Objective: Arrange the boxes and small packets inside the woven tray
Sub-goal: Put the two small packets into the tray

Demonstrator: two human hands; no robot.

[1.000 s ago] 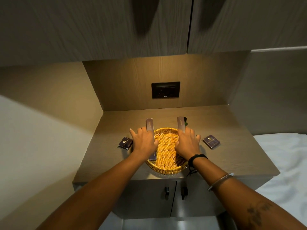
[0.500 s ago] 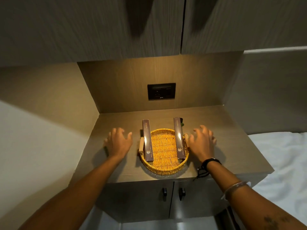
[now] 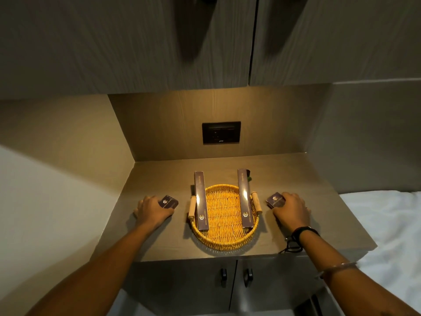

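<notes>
The fingertips of both hands were mostly hidden behind the small packets they reached for, and the print on every box was too small to read beyond a pale logo. A dark object behind the far end of the right long box [image 3: 244, 197] was cut off and could not be identified. The left hand [image 3: 152, 209] lay on the table [image 3: 159, 242] left of the woven tray [image 3: 224, 241], its fingers curled round the near left side of the left small packet [image 3: 169, 202]; the grip looked closed on the packet, though whether the packet had left the table could not be told. The right hand [image 3: 291, 210] mirrored it on the right of the tray, fingers bent over the right edge of the right small packet [image 3: 275, 200], grip likewise wrapped on it, the packet tilted slightly. Both forearms stretched forward from the near corners, palms down, wrists low over the table; the right wrist wore a black band [image 3: 304, 231] and a thin bangle [image 3: 337, 267]. The left long box [image 3: 201, 200] and the right long box lay lengthwise in the tray, one along each side beside the handles, their far ends jutting past the far rim. Both packets sat outside the tray, just beside its handles.
</notes>
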